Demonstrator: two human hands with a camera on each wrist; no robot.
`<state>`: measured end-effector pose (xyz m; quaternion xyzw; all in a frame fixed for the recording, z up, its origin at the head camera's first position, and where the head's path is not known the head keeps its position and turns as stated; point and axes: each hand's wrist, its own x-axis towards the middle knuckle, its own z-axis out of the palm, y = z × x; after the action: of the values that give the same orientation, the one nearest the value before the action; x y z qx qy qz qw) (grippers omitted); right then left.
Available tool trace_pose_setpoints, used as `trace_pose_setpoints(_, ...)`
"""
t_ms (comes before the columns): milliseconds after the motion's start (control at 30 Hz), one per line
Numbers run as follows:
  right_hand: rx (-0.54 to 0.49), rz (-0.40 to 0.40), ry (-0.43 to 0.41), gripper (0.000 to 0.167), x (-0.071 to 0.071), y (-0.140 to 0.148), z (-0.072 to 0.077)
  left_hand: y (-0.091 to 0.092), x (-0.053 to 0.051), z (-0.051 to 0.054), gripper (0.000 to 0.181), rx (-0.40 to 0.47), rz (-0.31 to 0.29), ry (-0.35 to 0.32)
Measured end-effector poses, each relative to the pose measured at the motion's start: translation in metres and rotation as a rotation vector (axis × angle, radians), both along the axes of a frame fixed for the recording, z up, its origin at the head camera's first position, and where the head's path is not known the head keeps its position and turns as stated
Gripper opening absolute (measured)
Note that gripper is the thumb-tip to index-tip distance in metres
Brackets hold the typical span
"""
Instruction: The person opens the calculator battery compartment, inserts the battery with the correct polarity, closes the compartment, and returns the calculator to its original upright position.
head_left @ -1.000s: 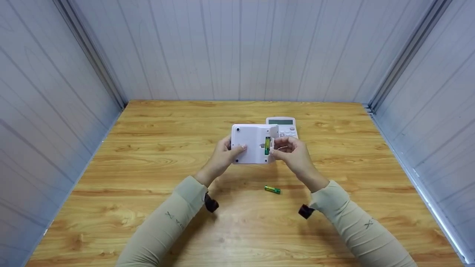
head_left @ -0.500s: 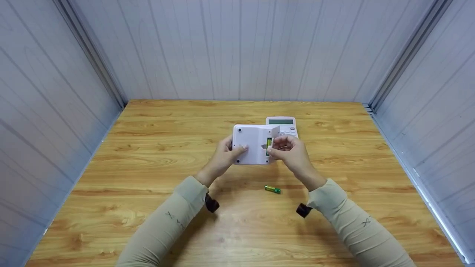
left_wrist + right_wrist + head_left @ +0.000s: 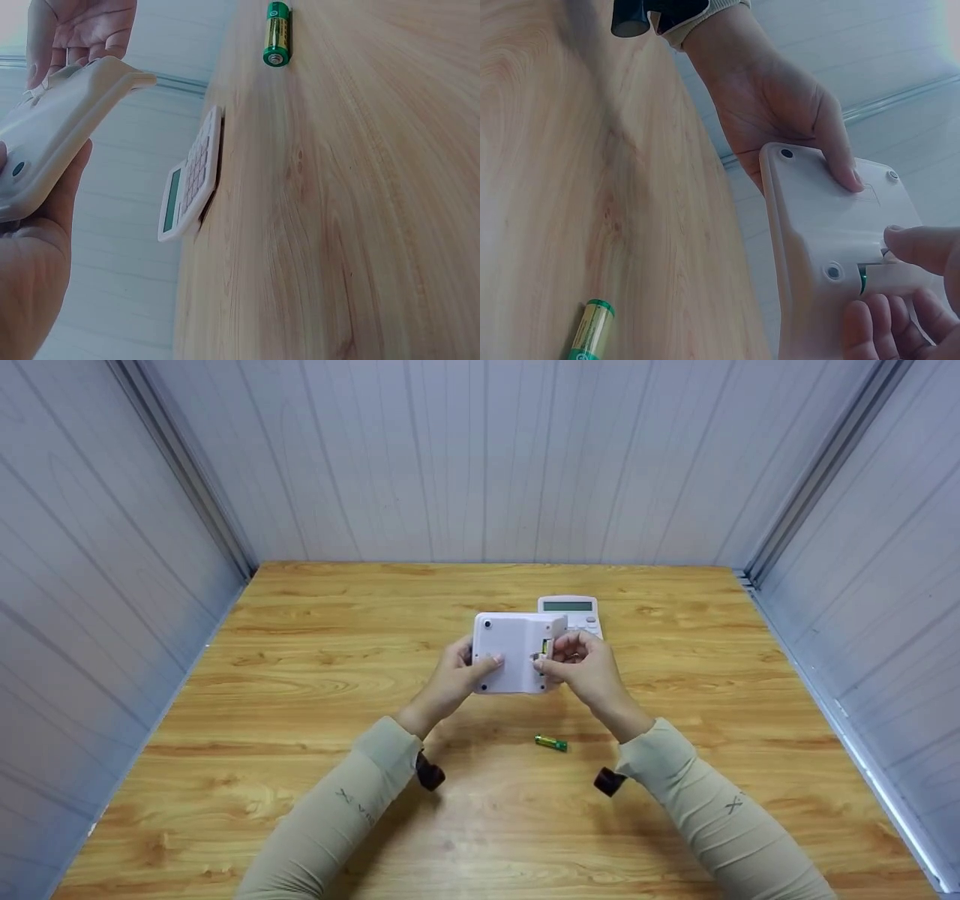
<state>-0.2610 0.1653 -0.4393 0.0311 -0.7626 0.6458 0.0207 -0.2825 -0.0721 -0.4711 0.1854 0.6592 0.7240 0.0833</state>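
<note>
A white calculator (image 3: 514, 645) is held above the table, its back with corner feet turned toward the head camera. My left hand (image 3: 448, 675) grips its left side, thumb across the back. At the other end, my right hand (image 3: 592, 671) pinches a small white battery cover (image 3: 900, 277) over the battery compartment, thumb pressing near its catch. Part of a green and yellow battery (image 3: 545, 646) shows in the compartment; the cover and fingers hide the rest. A second green and yellow battery (image 3: 551, 743) lies on the table below the hands.
Behind the right hand, another white calculator (image 3: 568, 606) lies face up, partly covered by the held one. The wood-grain table (image 3: 337, 660) is bordered by pale panel walls (image 3: 480, 457) at the back and sides.
The right hand has moved slightly left with the battery cover, which now covers more of the battery in the compartment. The held calculator has shifted slightly right. The loose battery has not moved.
</note>
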Motion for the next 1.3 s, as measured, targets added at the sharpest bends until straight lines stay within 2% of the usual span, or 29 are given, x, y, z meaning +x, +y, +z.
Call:
trace_pose_setpoints(233, 0.025, 0.007, 0.016, 0.033, -0.0007, -0.0002, 0.0016, 0.0011, 0.0011, 0.0007, 0.047, 0.005, -0.002, 0.001)
trace_pose_setpoints(767, 0.078, 0.005, -0.005, 0.027, -0.0031, -0.0023, 0.0028, 0.0008, 0.0013, 0.0021, 0.048, -0.013, -0.020, 0.026)
trace_pose_setpoints(933, 0.057, 0.010, 0.015, 0.023, -0.0038, -0.0025, 0.0028, -0.0004, 0.0005, 0.0022, 0.049, -0.011, -0.015, 0.031)
trace_pose_setpoints(1200, 0.022, 0.022, -0.023, 0.009, -0.0046, -0.0011, 0.0039, -0.0031, -0.0005, 0.0011, 0.049, 0.008, -0.001, 0.017)
trace_pose_setpoints(1300, 0.009, 0.011, -0.021, 0.012, -0.0039, -0.0010, 0.0037, -0.0042, -0.0006, 0.0008, 0.049, 0.022, -0.007, 0.019)
